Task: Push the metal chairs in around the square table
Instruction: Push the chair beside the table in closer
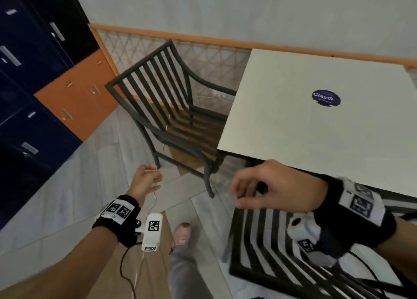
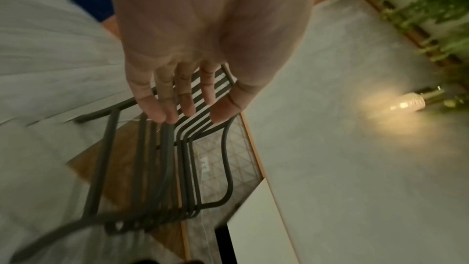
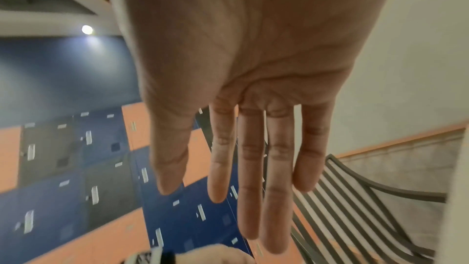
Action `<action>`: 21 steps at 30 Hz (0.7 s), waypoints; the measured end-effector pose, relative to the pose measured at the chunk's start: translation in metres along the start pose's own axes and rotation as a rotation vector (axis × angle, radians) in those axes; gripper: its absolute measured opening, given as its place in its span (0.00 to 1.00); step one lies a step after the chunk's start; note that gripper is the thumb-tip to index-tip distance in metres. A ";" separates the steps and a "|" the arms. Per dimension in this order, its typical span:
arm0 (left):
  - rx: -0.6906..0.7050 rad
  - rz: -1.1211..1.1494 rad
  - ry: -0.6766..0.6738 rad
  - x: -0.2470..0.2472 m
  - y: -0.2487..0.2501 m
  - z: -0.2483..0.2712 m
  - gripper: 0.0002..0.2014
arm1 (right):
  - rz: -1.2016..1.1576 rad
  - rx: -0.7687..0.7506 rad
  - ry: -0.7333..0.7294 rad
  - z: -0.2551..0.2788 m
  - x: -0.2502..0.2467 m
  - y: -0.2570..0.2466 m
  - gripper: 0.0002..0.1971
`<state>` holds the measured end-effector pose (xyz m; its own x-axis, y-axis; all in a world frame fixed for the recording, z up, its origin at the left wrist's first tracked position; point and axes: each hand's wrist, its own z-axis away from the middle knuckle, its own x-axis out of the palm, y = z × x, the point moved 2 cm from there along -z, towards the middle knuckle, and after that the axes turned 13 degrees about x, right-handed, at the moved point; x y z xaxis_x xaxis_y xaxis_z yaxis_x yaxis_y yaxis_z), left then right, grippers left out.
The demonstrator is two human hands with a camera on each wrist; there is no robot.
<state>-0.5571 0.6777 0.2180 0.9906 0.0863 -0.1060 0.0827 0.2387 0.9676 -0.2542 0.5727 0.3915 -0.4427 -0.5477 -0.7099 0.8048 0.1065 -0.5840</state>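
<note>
Left hand: your left hand (image 1: 145, 181) hung loosely curled, holding nothing, short of the far chair (image 1: 167, 109).
Right hand: your right hand (image 1: 270, 186) hovered, fingers relaxed, above the near chair (image 1: 270, 249) back.
Far chair: seat partly tucked under the tabletop (image 1: 316, 122) left edge.
Near chair: at the tabletop's near edge.
Lockers (image 1: 33, 62): behind, on the left.

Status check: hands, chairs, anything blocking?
Both hands open: left hand, right hand, holding nothing. Far chair partly under table; near chair untouched. Nothing visibly blocking.
</note>
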 end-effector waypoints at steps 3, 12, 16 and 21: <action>0.087 -0.150 -0.086 -0.021 0.013 -0.101 0.07 | -0.128 -0.045 0.042 -0.093 -0.021 -0.036 0.12; 0.182 -0.716 -0.427 -0.037 -0.022 -0.337 0.15 | -0.223 0.303 0.091 -0.396 0.010 -0.011 0.09; 0.338 -0.903 -0.582 -0.029 -0.045 -0.390 0.19 | -0.152 0.490 0.037 -0.479 0.045 0.025 0.15; 0.472 -1.256 -0.752 -0.021 -0.079 -0.428 0.21 | -0.028 0.607 0.053 -0.541 0.095 0.061 0.27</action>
<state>-0.6315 1.0714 0.0457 0.0703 -0.4570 -0.8867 0.7622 -0.5488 0.3432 -0.4618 0.9764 0.0754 -0.4737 -0.4996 -0.7253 0.8672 -0.4080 -0.2854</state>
